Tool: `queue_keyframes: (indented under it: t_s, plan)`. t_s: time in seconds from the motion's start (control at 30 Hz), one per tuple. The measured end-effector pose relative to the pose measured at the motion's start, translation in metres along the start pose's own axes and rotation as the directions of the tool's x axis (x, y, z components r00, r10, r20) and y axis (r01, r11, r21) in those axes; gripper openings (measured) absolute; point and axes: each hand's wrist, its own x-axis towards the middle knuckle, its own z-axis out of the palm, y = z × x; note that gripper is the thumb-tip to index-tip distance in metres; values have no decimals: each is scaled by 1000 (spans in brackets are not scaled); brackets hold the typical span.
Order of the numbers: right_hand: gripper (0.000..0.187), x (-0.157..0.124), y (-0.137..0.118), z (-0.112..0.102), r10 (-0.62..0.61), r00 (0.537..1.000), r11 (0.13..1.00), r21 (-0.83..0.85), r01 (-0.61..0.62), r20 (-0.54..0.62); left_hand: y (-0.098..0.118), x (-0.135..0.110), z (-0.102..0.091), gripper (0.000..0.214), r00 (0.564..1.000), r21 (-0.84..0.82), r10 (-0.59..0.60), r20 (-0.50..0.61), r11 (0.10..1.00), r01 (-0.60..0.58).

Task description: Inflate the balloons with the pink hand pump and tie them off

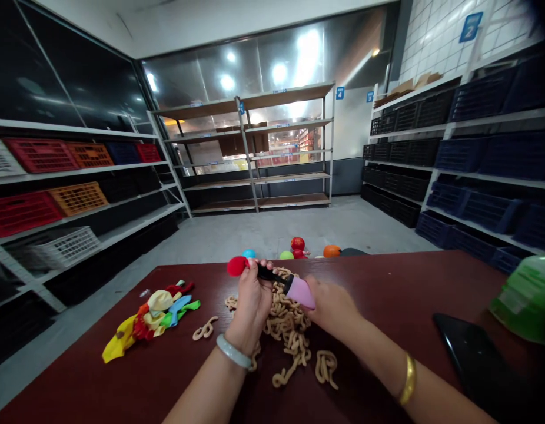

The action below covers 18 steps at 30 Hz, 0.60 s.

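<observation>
My left hand (251,300) is closed around the neck of a small, partly inflated red balloon (236,265), held on the black nozzle of a pink hand pump (299,291). The pump's body sits in my closed right hand (332,306). Both hands hover over a heap of beige rubber bands (290,330) on the dark red table (387,288). A jade bangle is on my left wrist and a gold bangle on my right.
A pile of uninflated coloured balloons (151,315) lies left on the table. A black phone (471,353) and a green object (526,297) sit at the right. Inflated balloons (299,247) lie on the floor beyond. Shelves with crates line both sides.
</observation>
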Motion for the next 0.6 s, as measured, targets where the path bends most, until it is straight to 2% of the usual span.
queue_keyframes:
  t_s: [0.2,0.3,0.43,0.6]
  plan:
    - [36,7,13,-4,1,999,998,-62,-4,-43,21,24,4,22,999,-7,38,-6,999,-38]
    - [38,8,20,-9,-2,998,995,-96,-3,-55,25,30,8,22,996,-15,80,-30,997,-80]
    - [42,8,29,-18,19,1000,992,-127,-20,-8,14,30,2,25,996,-47,87,-36,995,-89]
    - [44,9,33,-21,52,994,995,-91,-43,98,-3,22,-12,20,995,-38,-11,-95,999,8]
